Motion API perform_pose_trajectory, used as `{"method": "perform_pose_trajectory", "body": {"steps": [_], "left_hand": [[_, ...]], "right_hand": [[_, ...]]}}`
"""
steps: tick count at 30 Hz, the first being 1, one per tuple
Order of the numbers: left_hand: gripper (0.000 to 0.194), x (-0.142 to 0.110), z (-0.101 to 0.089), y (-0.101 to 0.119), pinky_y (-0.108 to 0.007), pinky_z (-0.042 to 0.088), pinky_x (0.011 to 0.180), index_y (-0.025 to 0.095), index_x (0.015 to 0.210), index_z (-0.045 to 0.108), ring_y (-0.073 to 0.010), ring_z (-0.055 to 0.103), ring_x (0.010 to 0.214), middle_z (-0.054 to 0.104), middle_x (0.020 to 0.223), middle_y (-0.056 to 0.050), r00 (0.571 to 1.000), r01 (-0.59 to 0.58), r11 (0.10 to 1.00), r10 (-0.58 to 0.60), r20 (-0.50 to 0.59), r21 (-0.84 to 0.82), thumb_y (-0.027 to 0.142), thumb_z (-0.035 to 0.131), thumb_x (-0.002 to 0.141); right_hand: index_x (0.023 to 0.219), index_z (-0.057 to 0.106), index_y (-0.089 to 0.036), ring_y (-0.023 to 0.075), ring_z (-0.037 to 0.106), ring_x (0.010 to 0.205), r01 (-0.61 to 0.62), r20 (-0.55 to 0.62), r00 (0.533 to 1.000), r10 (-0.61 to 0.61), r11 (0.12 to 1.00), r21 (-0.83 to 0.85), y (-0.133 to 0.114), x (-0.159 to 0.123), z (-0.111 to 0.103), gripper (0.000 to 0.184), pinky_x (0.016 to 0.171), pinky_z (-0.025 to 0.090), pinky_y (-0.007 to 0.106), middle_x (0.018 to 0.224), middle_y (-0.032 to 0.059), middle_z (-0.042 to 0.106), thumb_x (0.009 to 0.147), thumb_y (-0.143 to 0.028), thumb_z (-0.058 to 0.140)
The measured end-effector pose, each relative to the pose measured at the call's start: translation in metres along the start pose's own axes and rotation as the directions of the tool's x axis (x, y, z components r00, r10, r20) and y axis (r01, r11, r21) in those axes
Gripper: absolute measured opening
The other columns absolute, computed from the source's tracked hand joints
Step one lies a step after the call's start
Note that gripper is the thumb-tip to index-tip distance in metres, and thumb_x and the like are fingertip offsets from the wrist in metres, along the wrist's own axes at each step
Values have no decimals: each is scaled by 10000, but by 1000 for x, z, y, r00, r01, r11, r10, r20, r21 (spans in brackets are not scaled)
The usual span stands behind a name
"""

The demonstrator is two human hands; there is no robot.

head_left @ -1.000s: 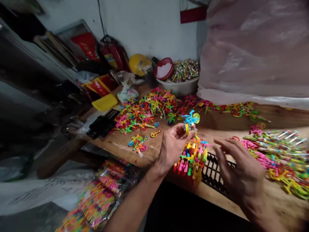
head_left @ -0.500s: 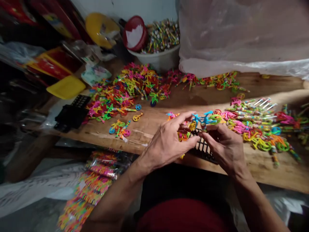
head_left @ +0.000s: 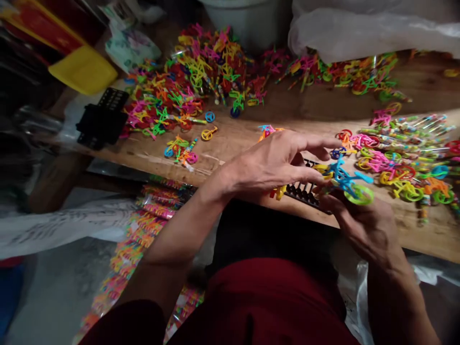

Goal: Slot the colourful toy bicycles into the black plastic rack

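Observation:
A small blue toy bicycle [head_left: 347, 179] with a green wheel and a yellow wheel sits in my right hand [head_left: 362, 225], which grips it from below near the table's front edge. My left hand [head_left: 283, 160] hovers just left of it, fingers spread, fingertips close to the bicycle's yellow wheel; whether they touch it I cannot tell. Under both hands lies a black slotted rack [head_left: 305, 191] with a few coloured pieces stuck in it.
A big heap of coloured plastic bicycle parts [head_left: 194, 86] covers the wooden table [head_left: 251, 129]'s back. Finished bicycles and tubes [head_left: 398, 158] lie at right. A black rack [head_left: 102, 120] and yellow tray [head_left: 84, 72] sit at left. Bagged toys [head_left: 143, 235] lie below the table.
The blue bicycle passed from my left hand to my right and moved right and lower. My left hand opened. The camera tilted down toward my lap.

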State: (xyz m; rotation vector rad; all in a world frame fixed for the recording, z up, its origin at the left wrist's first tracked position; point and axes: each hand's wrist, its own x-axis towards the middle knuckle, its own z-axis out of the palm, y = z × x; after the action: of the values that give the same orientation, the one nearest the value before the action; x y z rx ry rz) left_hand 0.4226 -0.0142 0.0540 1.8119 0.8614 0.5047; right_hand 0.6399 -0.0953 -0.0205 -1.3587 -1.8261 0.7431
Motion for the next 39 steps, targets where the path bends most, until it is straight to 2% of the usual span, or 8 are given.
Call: {"method": "perform_pose_trajectory", "body": {"steps": [2, 5, 7, 9, 13, 20, 32, 39], "left_hand": [[317, -6, 0, -2, -321, 591, 930, 196, 1276, 651, -185, 702, 1096, 724, 1206, -1, 980, -59, 987, 85, -179, 147, 189, 577, 968], [313, -12, 8, -19, -362, 494, 1109, 175, 1299, 624, -194, 619, 1261, 679, 1306, -40, 863, -65, 860, 303, -404, 507, 248, 456, 1046], [370, -10, 16, -37, -438, 394, 1198, 158, 1346, 582, -230, 498, 1401, 609, 1418, -71, 840, 0, 722, 376, -391, 692, 268, 362, 1070], [427, -6, 23, -54, -491, 340, 1224, 126, 1404, 527, -258, 427, 1456, 559, 1476, -93, 872, 32, 644, 356, -336, 764, 228, 302, 1056], [514, -2, 29, -72, -475, 309, 1239, 70, 1469, 448, -248, 421, 1457, 542, 1491, -112, 893, 48, 627, 322, -315, 778, 129, 291, 983], [517, -2, 31, -73, -465, 327, 1234, 70, 1447, 474, -249, 457, 1429, 577, 1456, -105, 862, 39, 629, 373, -345, 777, 96, 309, 957], [506, 3, 34, -75, -492, 331, 1229, 50, 1435, 491, -275, 476, 1413, 580, 1448, -123, 871, 62, 617, 351, -345, 785, 116, 302, 970], [536, 0, 29, -58, -539, 208, 1264, 102, 1464, 465, -278, 377, 1481, 536, 1498, -109, 913, 71, 714, 234, -333, 696, 418, 271, 1077]], "right_hand": [[934, 746, -212, 170, 678, 676, 35, -92, 995, -45, 993, -111, 6, -13, 10, 127, 617, 513, 271, 818, 35, 745, 928, -304, 660], [1043, 705, -208, 179, 681, 723, 102, -184, 975, -128, 984, -147, 16, -22, 35, 139, 658, 514, 291, 888, 47, 746, 922, -257, 659], [1095, 671, -217, 188, 678, 803, 144, -200, 965, -167, 982, -125, 21, -19, 52, 174, 736, 519, 318, 927, 44, 733, 924, -229, 640], [1080, 658, -223, 197, 667, 861, 153, -219, 960, -177, 981, -122, 25, -12, 65, 169, 800, 503, 348, 936, 36, 719, 915, -202, 626], [1048, 643, -216, 202, 642, 879, 138, -172, 972, -161, 981, -139, 30, -1, 79, 161, 799, 471, 359, 935, 42, 695, 904, -184, 578], [953, 587, -201, 189, 603, 834, 213, -148, 955, -257, 942, -260, 27, 0, 84, 153, 802, 409, 355, 818, 18, 644, 860, -84, 556], [813, 525, -207, 160, 537, 724, 249, -169, 932, -322, 904, -349, 20, 5, 87, 167, 792, 370, 336, 687, -19, 592, 833, -41, 512], [802, 501, -217, 179, 514, 730, 242, -149, 936, -318, 892, -381, 23, 6, 92, 179, 789, 383, 347, 677, -9, 571, 850, -45, 502]]}}
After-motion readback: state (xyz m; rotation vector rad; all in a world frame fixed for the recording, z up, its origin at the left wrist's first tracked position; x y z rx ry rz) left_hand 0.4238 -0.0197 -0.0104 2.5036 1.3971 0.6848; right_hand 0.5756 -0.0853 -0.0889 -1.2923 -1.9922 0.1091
